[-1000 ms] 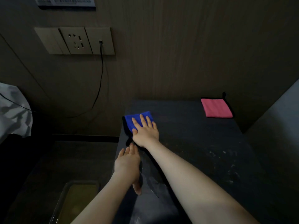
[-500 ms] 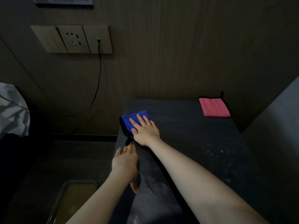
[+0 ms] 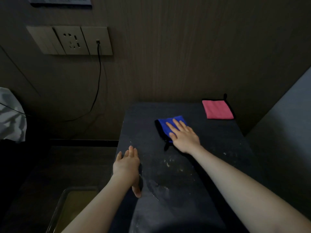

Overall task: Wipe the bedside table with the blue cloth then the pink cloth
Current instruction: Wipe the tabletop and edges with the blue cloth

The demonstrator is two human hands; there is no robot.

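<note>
The dark bedside table (image 3: 210, 158) fills the middle of the view, with pale crumbs and smears near its centre. A folded blue cloth (image 3: 165, 126) with a black edge lies on the far middle of the top. My right hand (image 3: 182, 136) presses flat on it, fingers spread, covering its near right part. My left hand (image 3: 127, 166) rests flat at the table's left edge, holding nothing. A folded pink cloth (image 3: 217, 109) with black trim lies untouched at the far right corner.
A wood-panel wall stands behind the table, with a socket plate (image 3: 70, 40) and a black cable (image 3: 99, 78) hanging from it. A glass-rimmed tray (image 3: 62, 204) sits low left. White fabric (image 3: 10, 118) is at the far left. A grey panel (image 3: 286, 125) borders the right.
My right hand has slid the blue cloth rightwards from the table's left edge toward its middle. My left hand stays at the left edge.
</note>
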